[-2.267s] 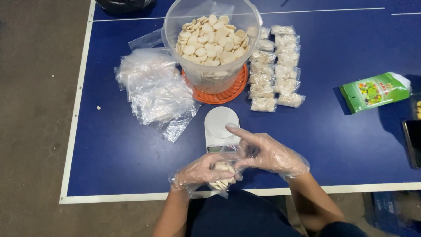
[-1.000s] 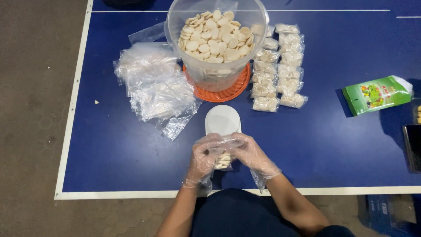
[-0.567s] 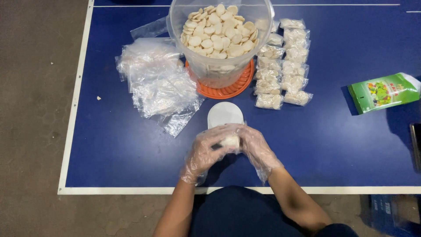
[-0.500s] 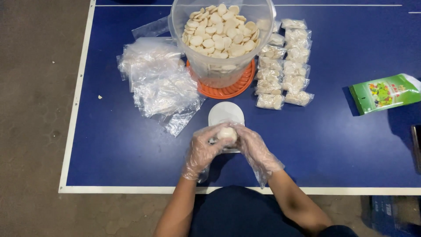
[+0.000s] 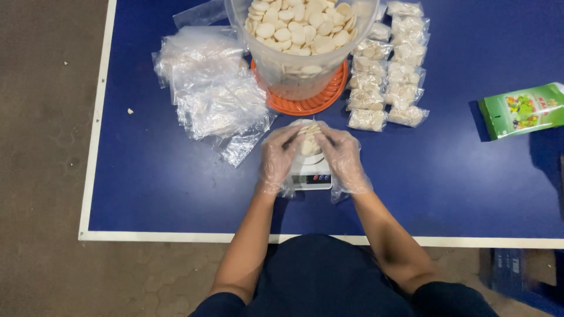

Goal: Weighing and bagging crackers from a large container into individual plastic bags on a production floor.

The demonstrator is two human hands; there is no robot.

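Left hand (image 5: 277,157): gloved, fingers clamped on the left side of the small bag of pale chips (image 5: 309,138).
Right hand (image 5: 343,159): gloved, fingers pinched on the bag's right side.
Bag: held between both hands just above the white scale (image 5: 311,174), in front of the orange-based tub (image 5: 302,44).
Risk: loose gloves could slip on the thin film, I judge, and chips would spill onto the blue table (image 5: 147,176) (the bag's mouth may be open).
Hidden: bag's opening, scale platform, my fingertips; tub top cut off.
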